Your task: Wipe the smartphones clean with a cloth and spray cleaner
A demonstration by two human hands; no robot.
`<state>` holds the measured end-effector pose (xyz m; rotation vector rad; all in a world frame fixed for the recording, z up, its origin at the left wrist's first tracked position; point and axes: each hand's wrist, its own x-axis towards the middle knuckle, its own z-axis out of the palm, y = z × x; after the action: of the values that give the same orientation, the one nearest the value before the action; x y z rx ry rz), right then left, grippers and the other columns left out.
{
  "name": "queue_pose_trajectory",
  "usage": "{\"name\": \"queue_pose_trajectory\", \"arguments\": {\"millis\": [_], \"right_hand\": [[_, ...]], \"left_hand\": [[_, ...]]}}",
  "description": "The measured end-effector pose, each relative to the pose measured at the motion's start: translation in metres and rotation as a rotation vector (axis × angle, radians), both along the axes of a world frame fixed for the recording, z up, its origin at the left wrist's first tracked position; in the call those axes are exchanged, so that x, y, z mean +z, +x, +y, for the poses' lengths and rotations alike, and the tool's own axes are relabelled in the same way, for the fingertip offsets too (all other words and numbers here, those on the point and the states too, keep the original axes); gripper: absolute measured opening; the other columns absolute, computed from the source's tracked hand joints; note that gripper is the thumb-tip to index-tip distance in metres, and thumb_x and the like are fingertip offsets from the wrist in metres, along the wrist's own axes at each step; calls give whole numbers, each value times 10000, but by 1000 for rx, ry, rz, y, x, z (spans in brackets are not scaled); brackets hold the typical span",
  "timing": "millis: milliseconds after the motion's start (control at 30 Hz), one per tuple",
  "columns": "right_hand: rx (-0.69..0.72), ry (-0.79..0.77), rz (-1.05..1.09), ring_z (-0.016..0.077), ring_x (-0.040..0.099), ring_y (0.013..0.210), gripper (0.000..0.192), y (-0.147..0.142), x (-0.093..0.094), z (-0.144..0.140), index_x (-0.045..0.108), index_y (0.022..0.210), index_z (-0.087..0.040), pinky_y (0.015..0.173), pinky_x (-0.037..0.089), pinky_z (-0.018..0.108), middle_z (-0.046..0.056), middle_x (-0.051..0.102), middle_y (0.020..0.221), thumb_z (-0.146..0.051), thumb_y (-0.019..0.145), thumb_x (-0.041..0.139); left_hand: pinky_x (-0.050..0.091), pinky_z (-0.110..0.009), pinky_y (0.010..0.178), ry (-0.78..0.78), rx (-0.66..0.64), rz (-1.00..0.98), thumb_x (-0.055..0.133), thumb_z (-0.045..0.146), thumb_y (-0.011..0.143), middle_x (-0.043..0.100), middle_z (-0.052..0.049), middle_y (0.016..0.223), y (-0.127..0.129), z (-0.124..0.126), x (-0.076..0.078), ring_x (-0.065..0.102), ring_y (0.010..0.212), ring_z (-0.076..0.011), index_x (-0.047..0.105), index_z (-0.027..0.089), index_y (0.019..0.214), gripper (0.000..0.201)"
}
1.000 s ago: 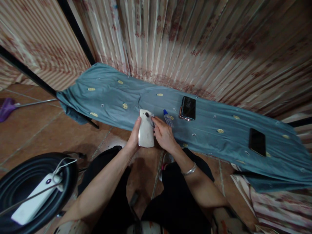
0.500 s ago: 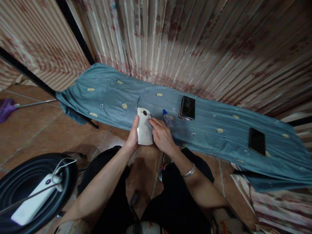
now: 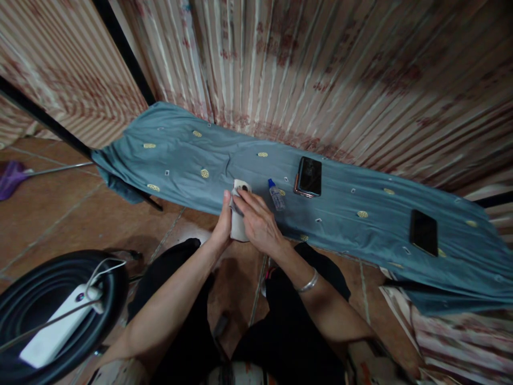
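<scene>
My left hand (image 3: 223, 223) is closed around the left edge of a white phone (image 3: 239, 230), with the thumb along its side. The phone's back faces up, and a dark round camera shows near its top. Across the phone lies my right hand (image 3: 261, 223), its fingers pressing a small grey cloth (image 3: 235, 203) against the back. Much of the cloth and phone is hidden under these fingers. Just right of my right hand, a small clear bottle (image 3: 277, 197) with a blue cap lies on the blue-green patterned cloth cover (image 3: 180, 155).
Stacked dark phones (image 3: 309, 176) lie right of the bottle, and another dark phone (image 3: 424, 232) sits farther right. A coiled black hose (image 3: 108, 299) with a white power strip (image 3: 56, 329) stands at lower left. Behind the covered surface hangs a pleated curtain (image 3: 280, 69).
My right hand has moved left, from the phone's right edge to across its upper back. The grey cloth now shows under its fingers. My left hand keeps hold of the phone.
</scene>
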<state>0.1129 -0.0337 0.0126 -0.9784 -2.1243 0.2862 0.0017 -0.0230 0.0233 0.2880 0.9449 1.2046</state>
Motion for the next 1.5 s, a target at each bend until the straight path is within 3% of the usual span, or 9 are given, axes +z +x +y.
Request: {"name": "queue_pose_trajectory", "arguments": {"millis": [267, 600, 867, 1100, 1300, 1500], "right_hand": [[102, 6, 32, 257, 571, 1273, 466, 0, 2, -7, 627, 1335, -208, 1107, 499, 464, 98, 621, 1364, -85, 943, 406], [44, 20, -22, 263, 539, 1318, 464, 3, 4, -4, 602, 1349, -148, 1132, 482, 480, 131, 597, 1406, -82, 938, 397], [90, 53, -13, 235, 572, 1267, 451, -5, -2, -11, 645, 1289, -162, 1121, 493, 463, 116, 645, 1347, -87, 903, 424], [54, 2, -70, 251, 527, 1329, 539, -5, -5, -11, 546, 1409, -125, 1143, 468, 472, 156, 593, 1412, -49, 898, 393], [-55, -45, -104, 264, 579, 1266, 500, 1, -6, -7, 602, 1349, -89, 1116, 493, 469, 173, 629, 1361, -69, 905, 373], [26, -24, -62, 259, 543, 1310, 517, -2, -5, -10, 565, 1390, -97, 1131, 479, 477, 170, 608, 1395, -73, 910, 373]], "left_hand": [[578, -238, 863, -78, -17, -50, 291, 528, 1024, 778, -83, 907, -7, 0, 7, 733, 1012, -197, 723, 115, 1064, 599], [586, -246, 793, -8, 9, 6, 495, 562, 942, 763, -76, 790, -5, 5, -10, 746, 948, -234, 747, 179, 919, 460], [594, -307, 739, -35, -46, -1, 334, 619, 977, 757, -102, 786, -13, 3, -2, 746, 887, -243, 739, 123, 1041, 643], [582, -290, 773, 22, 51, -7, 399, 601, 968, 755, -77, 778, -14, 8, -1, 737, 873, -212, 728, 123, 957, 580], [579, -291, 726, 75, 73, -43, 470, 646, 919, 761, -80, 791, -20, 11, 2, 736, 846, -225, 720, 132, 988, 575], [582, -294, 726, 44, 38, -22, 454, 650, 922, 770, -83, 822, -18, 7, 4, 735, 858, -233, 721, 131, 1070, 602]]}}
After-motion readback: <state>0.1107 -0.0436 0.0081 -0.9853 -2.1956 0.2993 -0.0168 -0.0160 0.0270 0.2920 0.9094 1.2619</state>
